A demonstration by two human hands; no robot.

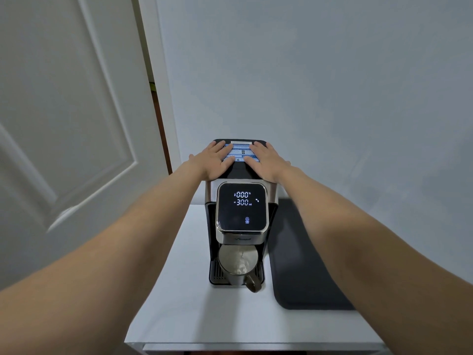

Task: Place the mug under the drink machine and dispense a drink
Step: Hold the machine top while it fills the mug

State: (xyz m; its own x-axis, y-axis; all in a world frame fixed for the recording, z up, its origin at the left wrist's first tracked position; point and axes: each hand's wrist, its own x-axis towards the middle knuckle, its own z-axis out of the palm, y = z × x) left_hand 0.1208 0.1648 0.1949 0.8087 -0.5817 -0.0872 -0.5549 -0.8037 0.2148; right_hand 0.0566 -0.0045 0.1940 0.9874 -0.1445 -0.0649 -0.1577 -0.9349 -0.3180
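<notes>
mug point(236, 265) sits on drip tray under drink machine point(242, 208), filling | your left hand point(213, 160), right hand point(265, 160) lie flat, empty, atop it | mug looks rigid, heavier, likely hot; take handle point(253, 284)

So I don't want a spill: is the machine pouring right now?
Yes. A stream falls into the mug below the drink machine, whose display is lit.

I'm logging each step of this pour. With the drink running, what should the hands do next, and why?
Probably just wait: a clear stream is falling into the grey metal mug on the black drink machine, and the left hand and right hand lie flat on the machine's top. Lift the mug once flow stops.
</notes>
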